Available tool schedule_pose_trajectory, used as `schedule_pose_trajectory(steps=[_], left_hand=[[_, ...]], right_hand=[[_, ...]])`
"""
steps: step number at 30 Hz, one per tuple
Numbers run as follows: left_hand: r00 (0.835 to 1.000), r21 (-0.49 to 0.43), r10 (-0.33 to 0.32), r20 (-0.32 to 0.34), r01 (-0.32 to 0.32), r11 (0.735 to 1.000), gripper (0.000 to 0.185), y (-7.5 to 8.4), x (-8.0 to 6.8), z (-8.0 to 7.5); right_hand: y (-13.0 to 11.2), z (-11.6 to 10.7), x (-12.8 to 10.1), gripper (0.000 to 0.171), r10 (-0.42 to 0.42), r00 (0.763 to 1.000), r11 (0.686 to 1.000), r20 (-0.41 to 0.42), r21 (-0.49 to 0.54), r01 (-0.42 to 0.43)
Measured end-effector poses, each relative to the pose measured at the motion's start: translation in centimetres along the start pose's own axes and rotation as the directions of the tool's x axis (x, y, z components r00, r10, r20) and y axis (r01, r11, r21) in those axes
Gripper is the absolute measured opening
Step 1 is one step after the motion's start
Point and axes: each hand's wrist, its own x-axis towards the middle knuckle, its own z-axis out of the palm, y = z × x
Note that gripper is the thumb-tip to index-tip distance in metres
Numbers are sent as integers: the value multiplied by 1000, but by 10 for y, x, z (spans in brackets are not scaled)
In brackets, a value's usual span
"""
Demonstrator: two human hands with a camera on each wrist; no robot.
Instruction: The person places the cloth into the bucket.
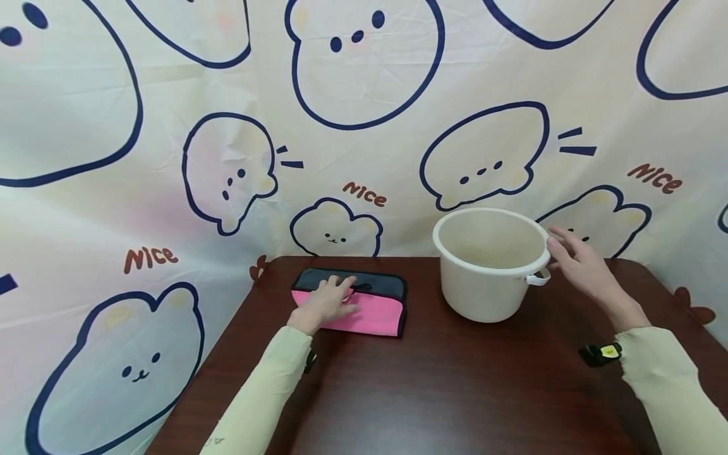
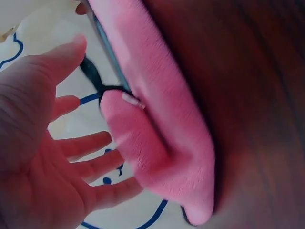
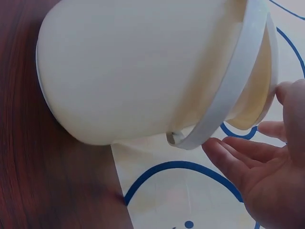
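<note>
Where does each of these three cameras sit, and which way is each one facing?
Head: worn on the head, looking forward and down at the table, pink pouch and white bucket; both forearms and hands show.
Left wrist: at the left hand, facing the pouch; open palm and fingers show.
Right wrist: at the right hand, facing the bucket; fingers show beside its handle.
Shared: head and left wrist both show the pouch; head and right wrist both show the bucket.
</note>
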Motion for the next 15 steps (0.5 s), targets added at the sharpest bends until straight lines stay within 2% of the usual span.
schedule_pose_trajectory(steps=[7,11,15], left_hand=[[994,42,-55,99,51,998,85,7,1,17],[991,65,-68,118,60,996,83,13,1,21],[992,66,-49,116,42,997,79,17,3,21]], right_hand=[[-2,7,-3,55,-16,999,999,-50,41,18],[-6,9,-5,56,-5,998,998,-62,64,9],[-10,10,-6,60,38,996,997,-77,66,-33]])
